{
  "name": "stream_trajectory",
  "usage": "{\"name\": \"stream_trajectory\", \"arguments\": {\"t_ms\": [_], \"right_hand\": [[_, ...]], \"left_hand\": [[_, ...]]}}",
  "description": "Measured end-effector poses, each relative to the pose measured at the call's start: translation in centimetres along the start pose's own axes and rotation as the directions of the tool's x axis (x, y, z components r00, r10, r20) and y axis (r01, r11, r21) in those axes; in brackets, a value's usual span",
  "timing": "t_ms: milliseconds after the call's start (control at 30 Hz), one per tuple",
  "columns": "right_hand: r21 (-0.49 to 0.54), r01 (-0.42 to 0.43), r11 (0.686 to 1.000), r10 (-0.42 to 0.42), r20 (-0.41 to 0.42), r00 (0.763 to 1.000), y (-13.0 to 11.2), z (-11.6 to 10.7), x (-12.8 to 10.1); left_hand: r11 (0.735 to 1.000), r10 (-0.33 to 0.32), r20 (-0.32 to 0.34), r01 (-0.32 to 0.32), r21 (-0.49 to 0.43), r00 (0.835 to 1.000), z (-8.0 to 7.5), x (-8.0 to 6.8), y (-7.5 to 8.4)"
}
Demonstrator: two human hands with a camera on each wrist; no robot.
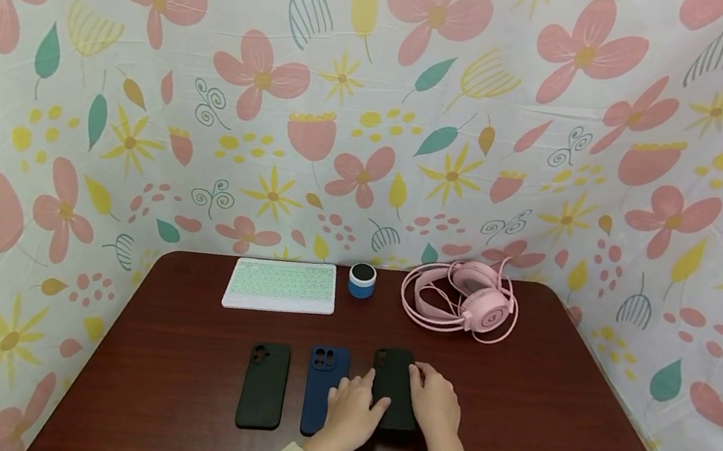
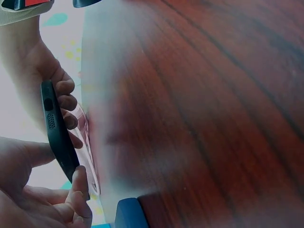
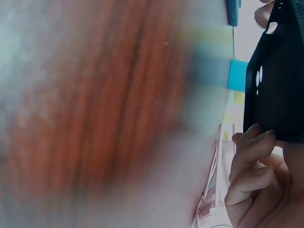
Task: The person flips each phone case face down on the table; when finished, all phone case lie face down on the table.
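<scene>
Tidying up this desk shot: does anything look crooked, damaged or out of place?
Nothing stands out. The black case and blue case lie parallel; both hands hold a third dark case. Keyboard, speaker and headphones sit tidily behind.

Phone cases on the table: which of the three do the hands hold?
The dark soft phone case on the right, gripped by the left hand and the right hand; the black one and blue one lie untouched.

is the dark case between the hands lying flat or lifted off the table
Lifted, tilted on edge. In the left wrist view the dark case stands clear of the table, pinched by the left hand and right hand.
</scene>
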State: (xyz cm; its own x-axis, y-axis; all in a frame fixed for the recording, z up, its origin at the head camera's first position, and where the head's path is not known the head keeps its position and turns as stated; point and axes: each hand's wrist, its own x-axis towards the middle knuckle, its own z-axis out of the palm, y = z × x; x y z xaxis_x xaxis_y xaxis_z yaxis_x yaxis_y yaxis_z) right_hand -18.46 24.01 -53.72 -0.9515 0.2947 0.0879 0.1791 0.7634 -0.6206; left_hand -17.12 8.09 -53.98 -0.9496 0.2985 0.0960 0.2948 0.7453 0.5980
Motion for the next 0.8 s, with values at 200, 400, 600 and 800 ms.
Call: {"name": "stream_trajectory", "arguments": {"t_ms": [200, 400, 600, 800], "right_hand": [[-0.036, 0.006, 0.999, -0.007, -0.025, 1.000, -0.2, -0.3, 0.1], [-0.075, 0.004, 0.997, -0.003, 0.011, 1.000, -0.4, -0.8, 0.0], [-0.129, 0.020, 0.991, -0.011, 0.073, 0.997, -0.3, -1.0, 0.0], [-0.139, 0.019, 0.990, -0.006, 0.089, 0.996, -0.2, -1.1, 0.0]], "left_hand": [[1.000, 0.004, -0.012, -0.004, -0.004, 1.000, -0.1, 0.2, 0.1], [1.000, 0.002, -0.015, -0.001, 0.014, 1.000, 0.0, 0.3, 0.2], [0.997, -0.005, 0.003, 0.005, 0.082, 1.000, 0.3, 0.4, 0.1], [0.994, -0.008, 0.017, 0.006, 0.108, 1.000, 0.5, 0.4, 0.0]]}}
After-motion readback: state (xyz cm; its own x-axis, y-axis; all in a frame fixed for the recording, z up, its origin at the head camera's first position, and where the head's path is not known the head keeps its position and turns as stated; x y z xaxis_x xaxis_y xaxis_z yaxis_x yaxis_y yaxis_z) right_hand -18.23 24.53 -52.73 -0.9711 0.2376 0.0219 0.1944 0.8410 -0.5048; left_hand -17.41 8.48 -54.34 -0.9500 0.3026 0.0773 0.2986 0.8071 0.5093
